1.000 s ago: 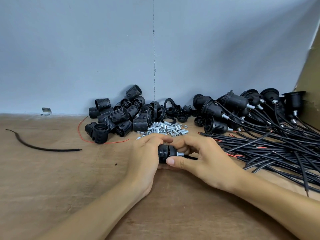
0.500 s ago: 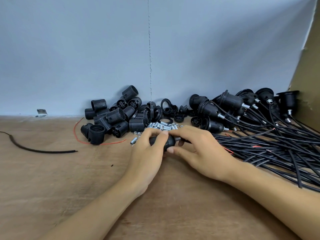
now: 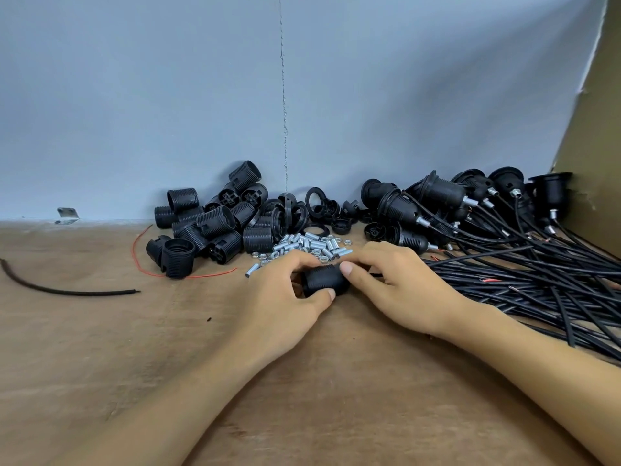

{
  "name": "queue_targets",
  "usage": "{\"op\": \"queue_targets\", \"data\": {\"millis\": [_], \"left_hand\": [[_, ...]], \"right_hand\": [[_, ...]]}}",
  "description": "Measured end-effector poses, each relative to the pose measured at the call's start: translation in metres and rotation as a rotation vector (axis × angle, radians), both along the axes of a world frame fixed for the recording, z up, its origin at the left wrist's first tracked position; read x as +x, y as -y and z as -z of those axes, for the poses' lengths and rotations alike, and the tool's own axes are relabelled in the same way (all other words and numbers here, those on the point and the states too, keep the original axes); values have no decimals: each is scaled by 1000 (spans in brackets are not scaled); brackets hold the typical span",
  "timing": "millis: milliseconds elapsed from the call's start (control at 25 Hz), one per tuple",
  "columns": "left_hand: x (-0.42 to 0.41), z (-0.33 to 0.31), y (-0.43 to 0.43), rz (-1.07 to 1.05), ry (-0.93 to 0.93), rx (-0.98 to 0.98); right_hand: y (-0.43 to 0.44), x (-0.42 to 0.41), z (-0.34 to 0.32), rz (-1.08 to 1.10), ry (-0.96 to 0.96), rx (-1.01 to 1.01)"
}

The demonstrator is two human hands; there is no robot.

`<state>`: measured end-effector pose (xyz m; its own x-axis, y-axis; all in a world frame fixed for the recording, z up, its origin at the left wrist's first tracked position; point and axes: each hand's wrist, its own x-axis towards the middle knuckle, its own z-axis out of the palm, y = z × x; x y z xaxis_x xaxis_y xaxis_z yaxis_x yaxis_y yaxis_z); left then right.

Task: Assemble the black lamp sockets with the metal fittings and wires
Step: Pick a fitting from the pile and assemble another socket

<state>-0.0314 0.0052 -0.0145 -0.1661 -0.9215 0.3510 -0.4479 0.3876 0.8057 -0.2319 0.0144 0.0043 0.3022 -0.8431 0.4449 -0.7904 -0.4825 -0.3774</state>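
A pale blue-grey wall (image 3: 168, 95) with a vertical seam (image 3: 283, 95) fills the upper frame above a brown bench (image 3: 100, 348), cardboard panel (image 3: 594, 146) at right.

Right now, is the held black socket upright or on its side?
On its side: the socket lies crosswise, gripped by the left hand and right hand.

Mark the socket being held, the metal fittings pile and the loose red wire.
held socket (image 3: 324, 280), head view, ribbed black side that shows between the fingers.
metal fittings (image 3: 312, 244), head view, middle of the silver pile.
red wire (image 3: 215, 273), head view, lower stretch lying on the table.
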Motion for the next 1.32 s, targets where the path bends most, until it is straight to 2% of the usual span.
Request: {"op": "queue_targets", "data": {"millis": [120,360,560,680,800,920,1200,1320], "left_hand": [[-7,-2,-5,72,36,-38],[-4,0,-3,58,108,-66],[0,7,4,83,67,18],[0,10,7,83,31,43],[0,10,8,80,11,52],[-1,10,8,90,-5,65],[1,8,7,62,2,55],[2,6,5,67,-39,77]], "right_hand": [[8,8,-1,68,90,-49],[66,58,-20,289,168,83],[112,87,-31,491,128,206],[123,89,-36,570,244,221],[123,88,-36,546,361,287],[122,89,-26,527,376,311],[107,83,-41,463,390,79],[91,73,-57,416,453,14]]}}
